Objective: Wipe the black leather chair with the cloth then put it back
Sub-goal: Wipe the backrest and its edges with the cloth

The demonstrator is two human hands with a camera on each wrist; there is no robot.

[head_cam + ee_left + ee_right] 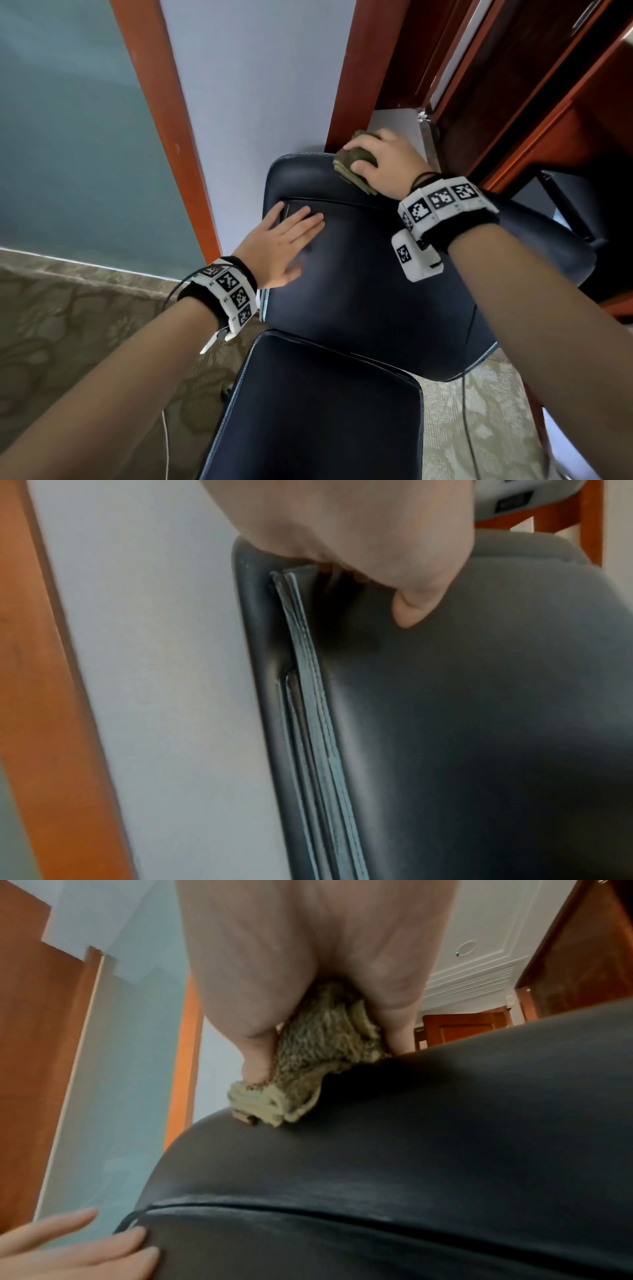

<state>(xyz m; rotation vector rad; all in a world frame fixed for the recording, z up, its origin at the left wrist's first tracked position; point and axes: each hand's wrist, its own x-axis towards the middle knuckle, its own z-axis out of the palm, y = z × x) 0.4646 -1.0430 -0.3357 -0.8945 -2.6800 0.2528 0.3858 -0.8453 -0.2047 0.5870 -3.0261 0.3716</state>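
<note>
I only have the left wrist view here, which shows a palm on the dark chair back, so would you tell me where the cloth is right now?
Observer: The cloth is bunched under the right hand, at the top edge of the chair back near its right corner.
Operator: Thank you. Is that hand gripping it or just resting on it?
Observer: Gripping; in the right wrist view the thumb and fingers curl around the cloth and press it onto the leather.
Operator: And how do the left hand's fingers lie?
Observer: The left hand lies flat, fingers straight, on the upper left of the chair back.
</note>
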